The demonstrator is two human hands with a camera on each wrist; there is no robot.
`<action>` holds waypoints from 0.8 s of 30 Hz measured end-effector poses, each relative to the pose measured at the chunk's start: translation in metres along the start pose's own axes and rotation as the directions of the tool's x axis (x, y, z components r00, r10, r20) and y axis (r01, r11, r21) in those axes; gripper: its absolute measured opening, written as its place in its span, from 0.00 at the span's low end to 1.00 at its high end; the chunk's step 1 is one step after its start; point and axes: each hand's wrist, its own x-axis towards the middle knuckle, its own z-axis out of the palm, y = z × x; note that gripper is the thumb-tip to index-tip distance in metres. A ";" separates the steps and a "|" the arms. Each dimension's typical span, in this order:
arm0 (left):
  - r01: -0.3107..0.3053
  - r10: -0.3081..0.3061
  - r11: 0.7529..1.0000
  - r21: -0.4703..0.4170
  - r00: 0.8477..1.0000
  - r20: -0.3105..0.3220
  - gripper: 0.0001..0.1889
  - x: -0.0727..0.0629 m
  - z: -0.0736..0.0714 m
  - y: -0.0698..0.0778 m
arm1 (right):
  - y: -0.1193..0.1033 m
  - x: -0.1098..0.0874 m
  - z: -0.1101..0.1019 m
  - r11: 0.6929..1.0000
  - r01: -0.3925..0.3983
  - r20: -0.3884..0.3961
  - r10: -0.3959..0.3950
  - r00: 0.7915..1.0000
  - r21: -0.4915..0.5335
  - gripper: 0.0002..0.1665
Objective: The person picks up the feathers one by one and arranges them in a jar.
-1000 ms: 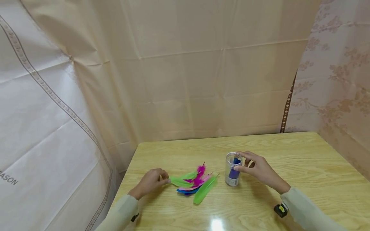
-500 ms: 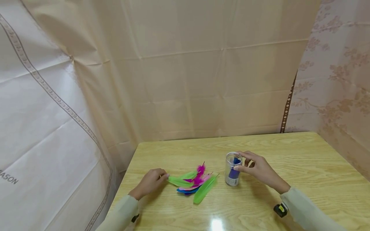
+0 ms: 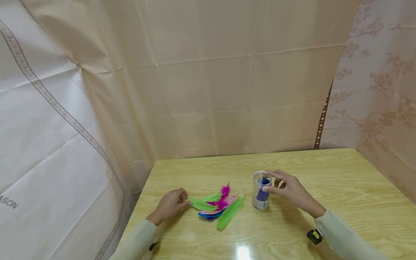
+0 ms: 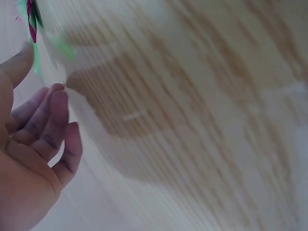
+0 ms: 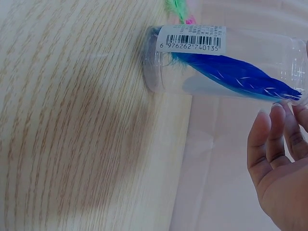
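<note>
A clear jar (image 3: 260, 196) stands upright on the table right of centre, a blue feather (image 5: 240, 74) inside it and a barcode label (image 5: 191, 39) low on its side. My right hand (image 3: 290, 187) grips it near the rim, thumb in front and fingers behind. To the left lies a loose pile of feathers: green (image 3: 230, 213), magenta (image 3: 224, 198), pink and blue. My left hand (image 3: 170, 206) is at the pile's left end, its thumb tip by the end of a green feather (image 3: 203, 204). Thumb and loosely bent fingers stand apart in the left wrist view, with nothing between them.
The wooden table (image 3: 302, 168) has a rounded far edge. Beige cloth (image 3: 208, 90) hangs behind it, a white cloth (image 3: 48, 162) to the left and a flower-patterned one (image 3: 383, 90) to the right.
Half a second ago my left thumb and fingers met at the green feather's tip; now they are parted, and the feather lies almost where it was. My right hand and the jar have stayed put.
</note>
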 end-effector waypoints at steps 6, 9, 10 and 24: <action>-0.028 0.027 1.000 0.010 0.999 0.031 0.12 0.002 0.002 0.001 | 0.000 0.000 0.000 1.000 -0.009 -0.002 0.009 1.000 -0.002 0.38; -0.058 0.058 0.998 0.002 0.998 0.028 0.07 0.002 0.004 0.001 | -0.001 0.000 0.001 1.000 -0.009 -0.003 0.009 1.000 -0.009 0.38; -0.068 0.068 0.998 -0.002 0.997 0.025 0.06 0.002 0.004 0.001 | -0.001 0.000 0.001 1.000 -0.008 -0.003 0.008 1.000 -0.010 0.37; -0.069 0.065 0.980 -0.188 0.998 -0.025 0.02 0.007 -0.006 0.003 | -0.001 0.000 0.000 1.000 -0.001 -0.002 0.000 1.000 -0.013 0.37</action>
